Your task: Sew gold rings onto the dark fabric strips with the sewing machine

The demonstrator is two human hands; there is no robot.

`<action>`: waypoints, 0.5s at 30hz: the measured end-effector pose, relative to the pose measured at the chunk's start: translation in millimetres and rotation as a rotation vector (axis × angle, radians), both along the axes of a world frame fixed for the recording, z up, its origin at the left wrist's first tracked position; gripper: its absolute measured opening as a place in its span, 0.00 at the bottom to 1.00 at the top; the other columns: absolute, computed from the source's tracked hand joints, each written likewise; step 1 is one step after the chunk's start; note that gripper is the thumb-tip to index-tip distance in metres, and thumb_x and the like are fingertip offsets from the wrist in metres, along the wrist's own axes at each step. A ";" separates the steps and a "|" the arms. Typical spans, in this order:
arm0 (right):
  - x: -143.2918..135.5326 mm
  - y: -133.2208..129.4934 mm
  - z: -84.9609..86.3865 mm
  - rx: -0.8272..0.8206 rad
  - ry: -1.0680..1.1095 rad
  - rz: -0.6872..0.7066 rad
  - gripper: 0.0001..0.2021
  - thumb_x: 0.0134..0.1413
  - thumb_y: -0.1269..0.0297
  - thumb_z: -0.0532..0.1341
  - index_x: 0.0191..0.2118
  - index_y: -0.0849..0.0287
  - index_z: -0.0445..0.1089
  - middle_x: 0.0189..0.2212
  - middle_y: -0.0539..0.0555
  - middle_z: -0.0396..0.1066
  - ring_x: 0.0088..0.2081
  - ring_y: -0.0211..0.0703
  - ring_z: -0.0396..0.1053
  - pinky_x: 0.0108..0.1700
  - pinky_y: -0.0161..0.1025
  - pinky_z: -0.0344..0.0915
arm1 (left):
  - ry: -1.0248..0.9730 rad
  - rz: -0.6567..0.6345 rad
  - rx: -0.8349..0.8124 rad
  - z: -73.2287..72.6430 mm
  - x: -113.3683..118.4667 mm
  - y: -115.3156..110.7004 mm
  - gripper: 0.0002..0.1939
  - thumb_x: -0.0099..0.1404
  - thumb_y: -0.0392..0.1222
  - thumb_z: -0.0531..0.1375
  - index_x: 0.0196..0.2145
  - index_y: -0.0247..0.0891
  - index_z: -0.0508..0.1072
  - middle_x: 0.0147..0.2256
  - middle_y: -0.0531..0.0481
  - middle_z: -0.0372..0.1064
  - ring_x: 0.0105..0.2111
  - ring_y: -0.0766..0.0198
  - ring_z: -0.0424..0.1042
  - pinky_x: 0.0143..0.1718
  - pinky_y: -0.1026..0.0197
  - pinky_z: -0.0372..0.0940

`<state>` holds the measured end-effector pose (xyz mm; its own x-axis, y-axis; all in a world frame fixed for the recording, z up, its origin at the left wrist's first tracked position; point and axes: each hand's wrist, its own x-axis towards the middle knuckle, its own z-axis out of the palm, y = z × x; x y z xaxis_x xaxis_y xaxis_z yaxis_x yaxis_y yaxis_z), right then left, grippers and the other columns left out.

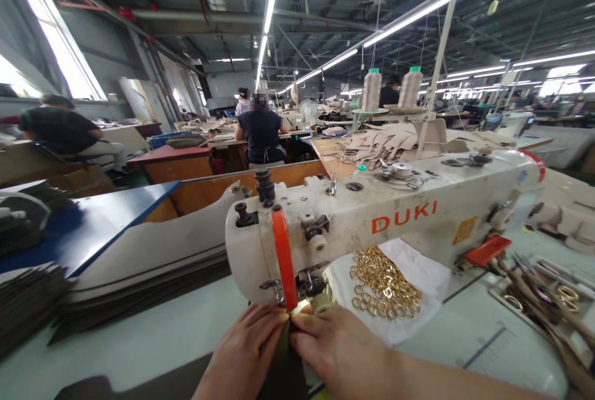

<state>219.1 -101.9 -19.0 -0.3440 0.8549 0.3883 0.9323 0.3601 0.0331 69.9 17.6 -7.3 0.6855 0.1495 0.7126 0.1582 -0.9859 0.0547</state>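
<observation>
1. Dark panel (284,370): olive-brown, matt, flexible sheet, smooth-looking; lies at the near centre, between the two hands, its far end at the machine's needle area. Exact outline hidden by hands.
2. Left hand (246,347): fingers bunched together, tips clamped on the panel's far end, left side.
3. Right hand (341,347): thumb and forefinger pinched together on the same end, right side; tips of both hands nearly meet.
4. Sewing machine (344,211): hard, rounded white casing, scuffed and grimy; upright orange strip (284,257) just beyond the fingertips.
5. Gold rings (385,285): shiny metal loops, heaped on a creased white sheet (430,268), right of the needle area.
6. Stacked panels (158,257): left, thin layers, pale top with curved edge, dark edges below.
7. Thread cones (372,91): far right of centre, pale, wound, green-tipped.
</observation>
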 end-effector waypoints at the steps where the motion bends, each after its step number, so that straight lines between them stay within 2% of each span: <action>1: -0.2 -0.3 -0.1 0.005 0.002 -0.007 0.04 0.57 0.72 0.60 0.39 0.62 0.66 0.40 0.56 0.71 0.39 0.45 0.67 0.43 0.41 0.64 | -0.001 -0.003 0.003 0.6 0.0 -0.2 0.21 0.72 0.46 0.47 0.31 0.42 0.77 0.28 0.51 0.79 0.28 0.62 0.78 0.35 0.63 0.76; 4: -0.8 -1.7 -0.8 0.021 0.004 -0.013 0.04 0.58 0.71 0.60 0.39 0.62 0.66 0.40 0.56 0.71 0.38 0.45 0.67 0.42 0.42 0.65 | -0.012 -0.016 -0.001 2.7 0.3 -1.5 0.21 0.72 0.45 0.47 0.31 0.41 0.76 0.27 0.51 0.79 0.28 0.62 0.78 0.33 0.63 0.76; 7: -1.1 -4.2 -0.8 0.037 0.029 0.007 0.03 0.59 0.70 0.61 0.39 0.62 0.67 0.40 0.55 0.71 0.43 0.45 0.67 0.47 0.41 0.64 | 0.008 -0.027 -0.046 2.4 -2.3 -3.1 0.18 0.70 0.42 0.49 0.31 0.42 0.77 0.29 0.50 0.79 0.30 0.63 0.78 0.36 0.64 0.76; 10: -1.0 -8.3 0.9 0.032 0.053 0.073 0.02 0.61 0.70 0.60 0.39 0.62 0.67 0.40 0.53 0.72 0.46 0.43 0.66 0.52 0.39 0.62 | 0.080 -0.013 -0.017 -1.4 -10.0 -5.6 0.14 0.68 0.38 0.51 0.37 0.41 0.78 0.36 0.49 0.80 0.37 0.62 0.79 0.42 0.61 0.75; 15: -1.1 -14.9 2.6 -0.009 0.018 0.117 0.03 0.62 0.68 0.59 0.40 0.60 0.67 0.39 0.51 0.72 0.45 0.42 0.67 0.50 0.38 0.63 | 0.193 0.075 0.014 -8.3 -25.0 -11.0 0.15 0.67 0.38 0.53 0.47 0.37 0.75 0.44 0.45 0.78 0.44 0.59 0.77 0.46 0.59 0.72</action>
